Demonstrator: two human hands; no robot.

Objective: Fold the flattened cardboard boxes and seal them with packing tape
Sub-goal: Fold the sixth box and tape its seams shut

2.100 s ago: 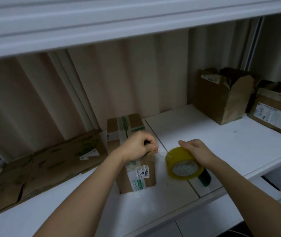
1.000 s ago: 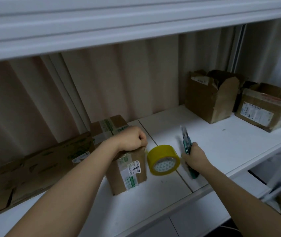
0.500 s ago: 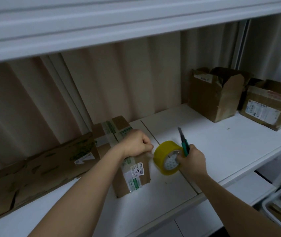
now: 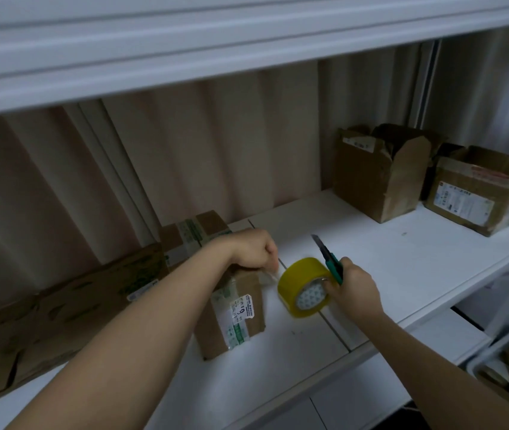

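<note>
Open boxes (image 4: 380, 175) far beyond right grip. Left hand (image 4: 254, 249) fisted on box (image 4: 234, 308), pinching tape end; right hand (image 4: 350, 287) clutching knife (image 4: 329, 259), touching tape roll (image 4: 304, 287).

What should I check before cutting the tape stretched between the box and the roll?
1. Left hand pins the tape end on the cardboard box: ok.
2. Tape strip between box and yellow tape roll taut: cannot tell, blurred.
3. Utility knife blade extended: ok.
4. Blade pointing away from both hands: ok, it points up and back.
5. Right hand has firm control of roll and knife together: cannot tell.
6. Box flaps closed under the tape: ok.
</note>
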